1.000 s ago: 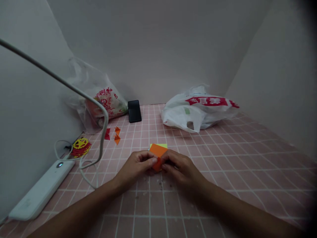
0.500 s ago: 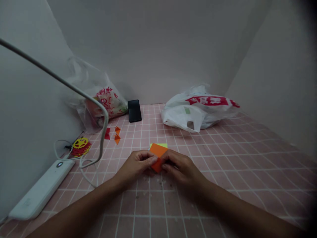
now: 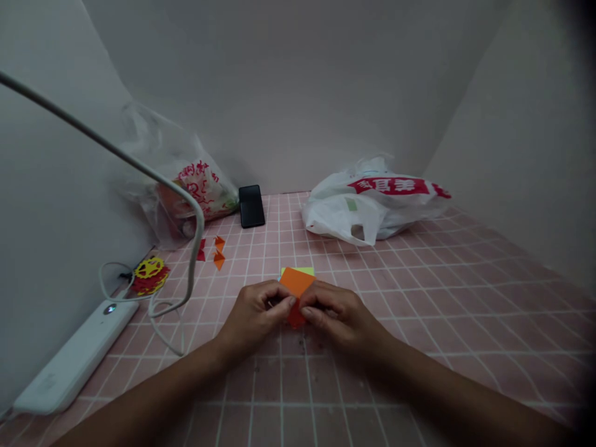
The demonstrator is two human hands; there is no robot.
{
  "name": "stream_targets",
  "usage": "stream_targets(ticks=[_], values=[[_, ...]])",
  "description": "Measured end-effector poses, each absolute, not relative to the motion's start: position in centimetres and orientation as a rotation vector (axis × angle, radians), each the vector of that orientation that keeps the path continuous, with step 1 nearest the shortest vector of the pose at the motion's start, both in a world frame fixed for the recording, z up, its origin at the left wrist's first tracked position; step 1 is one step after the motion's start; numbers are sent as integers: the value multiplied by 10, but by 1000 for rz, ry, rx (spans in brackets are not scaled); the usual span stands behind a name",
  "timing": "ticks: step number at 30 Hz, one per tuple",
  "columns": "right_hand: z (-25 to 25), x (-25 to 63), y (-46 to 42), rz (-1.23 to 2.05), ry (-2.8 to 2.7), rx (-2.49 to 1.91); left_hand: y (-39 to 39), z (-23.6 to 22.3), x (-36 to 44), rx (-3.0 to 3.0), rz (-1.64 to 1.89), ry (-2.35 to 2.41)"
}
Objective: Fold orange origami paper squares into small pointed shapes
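Between your fingers point(image 3: 283, 307) you have orange paper point(image 3: 297, 280), set askew in front of you, its flat upper part bright and its lower part a deeper red-orange; whether these are one piece, you cannot tell.

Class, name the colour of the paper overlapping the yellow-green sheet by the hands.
The overlapping paper is orange, shown best in the head view.
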State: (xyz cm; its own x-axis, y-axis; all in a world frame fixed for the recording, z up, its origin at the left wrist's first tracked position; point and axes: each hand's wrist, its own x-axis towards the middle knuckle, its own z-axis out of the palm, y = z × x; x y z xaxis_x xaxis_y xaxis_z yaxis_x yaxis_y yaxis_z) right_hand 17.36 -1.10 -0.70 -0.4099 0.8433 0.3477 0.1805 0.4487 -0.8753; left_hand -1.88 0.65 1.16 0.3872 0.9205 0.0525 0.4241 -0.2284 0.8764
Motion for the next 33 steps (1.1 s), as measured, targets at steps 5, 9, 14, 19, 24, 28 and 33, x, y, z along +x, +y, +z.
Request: stream_targets(ticks=[5,9,14,19,24,28,33], values=[[-6,176,-9,967,-1931,-747,8,10,-22,1813,770,1153],[-10,177,-7,936,-1949,-711,10,9,-23,1794,774,1162],[-16,177,-7,889,-1945,-701,9,10,-22,1807,767,1155],[-15,176,-8,896,-1948,-707,9,11,-21,1824,764,1151],[-15,175,-8,831,-1993,-701,9,11,-21,1809,770,1153],[-14,173,-10,769,-1987,-714,8,10,-21,1801,780,1155],[-8,170,-12,894,-1812,-891,4,10,-20,1758,845,1133]])
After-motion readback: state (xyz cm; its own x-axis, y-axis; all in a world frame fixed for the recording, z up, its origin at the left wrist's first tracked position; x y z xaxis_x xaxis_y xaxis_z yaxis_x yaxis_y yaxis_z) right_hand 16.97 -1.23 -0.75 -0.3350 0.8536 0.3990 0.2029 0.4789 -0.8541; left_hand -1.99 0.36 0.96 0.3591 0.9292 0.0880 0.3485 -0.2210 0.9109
